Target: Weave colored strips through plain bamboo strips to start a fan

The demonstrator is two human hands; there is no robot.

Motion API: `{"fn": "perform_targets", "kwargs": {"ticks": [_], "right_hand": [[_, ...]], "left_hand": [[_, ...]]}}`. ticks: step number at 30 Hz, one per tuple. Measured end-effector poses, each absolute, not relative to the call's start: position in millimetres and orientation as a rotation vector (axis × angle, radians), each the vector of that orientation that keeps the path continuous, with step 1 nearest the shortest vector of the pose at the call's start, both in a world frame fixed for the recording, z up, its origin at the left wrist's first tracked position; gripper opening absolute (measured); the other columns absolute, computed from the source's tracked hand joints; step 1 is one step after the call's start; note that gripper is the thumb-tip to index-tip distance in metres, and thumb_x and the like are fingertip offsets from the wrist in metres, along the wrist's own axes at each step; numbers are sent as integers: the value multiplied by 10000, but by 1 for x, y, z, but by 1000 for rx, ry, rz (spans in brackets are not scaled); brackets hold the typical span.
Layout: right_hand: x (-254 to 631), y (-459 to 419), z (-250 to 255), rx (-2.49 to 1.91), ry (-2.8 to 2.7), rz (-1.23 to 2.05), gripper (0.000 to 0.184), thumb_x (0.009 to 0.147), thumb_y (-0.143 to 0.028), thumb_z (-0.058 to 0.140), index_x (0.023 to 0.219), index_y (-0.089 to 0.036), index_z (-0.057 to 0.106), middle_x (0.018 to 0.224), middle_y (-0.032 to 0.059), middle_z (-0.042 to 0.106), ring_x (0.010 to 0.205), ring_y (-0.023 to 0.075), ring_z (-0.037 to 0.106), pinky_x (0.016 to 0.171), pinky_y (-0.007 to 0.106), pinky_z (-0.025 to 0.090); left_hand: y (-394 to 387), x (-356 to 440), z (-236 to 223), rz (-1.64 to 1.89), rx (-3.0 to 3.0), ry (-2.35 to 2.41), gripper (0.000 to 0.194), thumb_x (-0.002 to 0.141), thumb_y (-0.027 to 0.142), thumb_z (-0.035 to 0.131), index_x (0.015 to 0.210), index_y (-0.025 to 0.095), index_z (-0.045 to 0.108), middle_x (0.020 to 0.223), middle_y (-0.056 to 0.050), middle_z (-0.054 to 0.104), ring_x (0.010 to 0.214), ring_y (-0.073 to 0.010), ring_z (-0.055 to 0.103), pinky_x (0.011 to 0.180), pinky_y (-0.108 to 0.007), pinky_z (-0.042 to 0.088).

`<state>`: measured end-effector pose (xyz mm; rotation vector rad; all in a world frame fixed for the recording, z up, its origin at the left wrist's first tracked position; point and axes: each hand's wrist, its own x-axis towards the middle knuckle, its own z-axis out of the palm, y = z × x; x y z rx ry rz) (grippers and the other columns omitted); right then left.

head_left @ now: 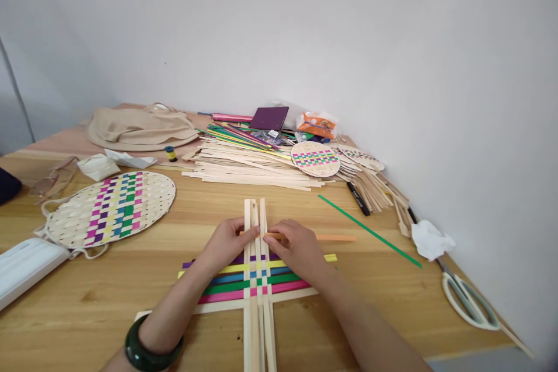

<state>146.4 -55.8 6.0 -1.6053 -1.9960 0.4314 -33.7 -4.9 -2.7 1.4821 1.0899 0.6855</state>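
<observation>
Several pale bamboo strips (258, 331) run away from me, crossed by a purple, a yellow (231, 269), a blue, a green (226, 288) and a pink strip in a small weave. Beyond the purple one, an orange strip (335, 238) lies across the pale strips and sticks out to the right. My right hand (299, 247) pinches this orange strip just right of the pale strips. My left hand (231, 244) is closed at the left side of the pale strips, its thumb and fingers around the leftmost ones; a dark green bangle (150, 351) circles that wrist.
A finished woven oval (113, 209) lies left, near a white box (28, 267). Pale strips (244, 163) and small woven fans (315, 158) are piled at the back. A loose green strip (370, 231), a black marker (358, 199) and scissors (468, 302) lie right.
</observation>
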Motion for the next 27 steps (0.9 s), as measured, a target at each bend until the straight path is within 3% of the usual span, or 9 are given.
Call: {"fn": "perform_targets", "kwargs": {"ticks": [3, 9, 12, 16, 22, 27], "right_hand": [[142, -57, 6, -1699, -1960, 507, 157, 863, -333, 632, 779, -201, 646, 829, 19, 696, 798, 154, 613, 696, 259, 400], [140, -56, 6, -1777, -1800, 682, 279, 868, -403, 572, 670, -207, 547, 666, -20, 610, 654, 124, 526, 615, 241, 332], [141, -56, 7, -1802, -1750, 738, 289, 853, -414, 573, 655, -207, 538, 652, -23, 602, 641, 122, 509, 611, 241, 323], [141, -55, 7, -1825, -1720, 761, 285, 842, -424, 577, 660, -207, 543, 654, -23, 611, 647, 123, 522, 622, 241, 328], [141, -55, 6, -1829, -1801, 690, 268, 847, -416, 566, 680, -207, 568, 669, -20, 616, 650, 122, 519, 620, 242, 332], [147, -57, 10, -1767, -1878, 694, 276, 878, -439, 528, 781, -213, 654, 759, 5, 689, 717, 146, 582, 657, 253, 377]], "left_hand": [[-6, -31, -2, 679, 1483, 1116, 342, 706, 495, 617, 656, 157, 592, 584, 28, 496, 548, -121, 424, 481, -225, 325], [-7, -35, 5, 654, 1318, 988, 356, 703, 490, 664, 813, 152, 645, 698, -12, 649, 631, -167, 570, 571, -256, 443], [-7, -39, 9, 642, 1229, 984, 340, 668, 474, 713, 767, 155, 648, 699, -12, 669, 647, -165, 603, 606, -258, 475], [-5, -40, 8, 638, 1087, 1026, 345, 584, 434, 789, 729, 167, 625, 655, 5, 673, 581, -147, 609, 596, -257, 489], [-5, -38, 8, 646, 1172, 978, 369, 577, 360, 795, 863, 153, 687, 879, -57, 749, 770, -216, 685, 715, -311, 537], [-8, -38, 14, 617, 1082, 926, 350, 587, 290, 760, 899, 147, 689, 887, -53, 750, 792, -223, 693, 768, -341, 543]]}}
